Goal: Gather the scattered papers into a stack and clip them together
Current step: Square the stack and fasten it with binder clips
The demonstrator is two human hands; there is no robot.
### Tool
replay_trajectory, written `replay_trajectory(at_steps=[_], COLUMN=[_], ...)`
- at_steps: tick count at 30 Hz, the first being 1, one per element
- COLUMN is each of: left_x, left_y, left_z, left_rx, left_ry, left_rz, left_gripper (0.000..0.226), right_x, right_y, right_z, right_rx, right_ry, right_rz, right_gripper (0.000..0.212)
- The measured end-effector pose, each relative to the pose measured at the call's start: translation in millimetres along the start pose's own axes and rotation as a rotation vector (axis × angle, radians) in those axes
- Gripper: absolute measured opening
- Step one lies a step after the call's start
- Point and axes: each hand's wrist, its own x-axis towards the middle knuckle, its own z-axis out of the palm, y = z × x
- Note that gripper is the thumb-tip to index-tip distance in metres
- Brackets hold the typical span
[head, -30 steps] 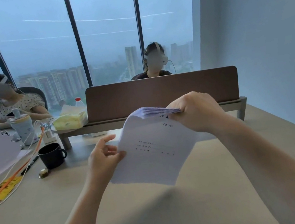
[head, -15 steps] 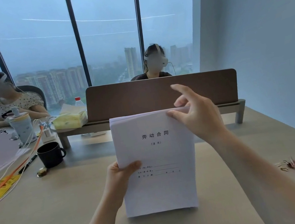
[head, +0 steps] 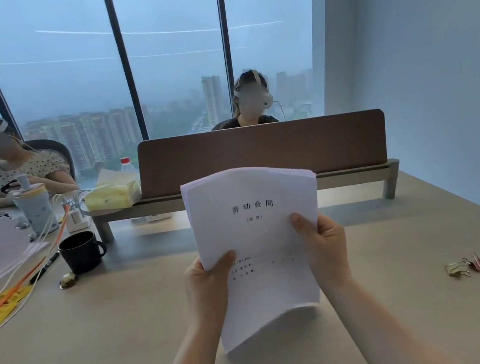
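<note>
Papers (head: 258,242), gathered as one stack, are held at frame centre above the surface (head: 101,348), long axis near vertical, printed title toward the top and facing the camera. Left hand (head: 208,285) and right hand (head: 325,247) each pinch a side edge, thumbs in front. Binder clips (head: 465,266) lie at right, well apart; a black mug (head: 82,251) stands at left, a brown divider (head: 262,151) behind.

At the left of the frame I see a black mug (head: 81,252) on the table (head: 101,348), a pen (head: 44,267) just beside it, and yellow packets (head: 2,309) lower left. A brown divider panel (head: 262,151) stands across the middle.
</note>
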Motion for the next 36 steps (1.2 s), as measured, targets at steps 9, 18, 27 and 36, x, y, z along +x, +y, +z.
replay_trajectory(at_steps=[9, 18, 27, 36], left_x=[-5.0, 21.0, 39.1, 47.5], left_y=[-8.7, 34.1, 57.8, 59.5], left_z=[7.7, 4.9, 5.3, -2.4], left_rx=[0.163, 0.242, 0.399, 0.343], left_ry=[0.005, 0.085, 0.054, 0.028], left_rz=[0.044, 0.349, 0.634, 0.591], left_gripper=[0.015, 0.06, 0.052, 0.042], right_x=[-16.9, 3.6, 23.8, 28.2], right_y=[17.4, -17.8, -26.7, -32.0], right_z=[4.0, 9.7, 6.8, 4.4], right_rx=[-0.052, -0.369, -0.622, -0.576], right_ry=[-0.025, 0.034, 0.062, 0.026], right_rz=[0.014, -0.346, -0.683, -0.722], right_gripper=[0.003, 0.077, 0.036, 0.03])
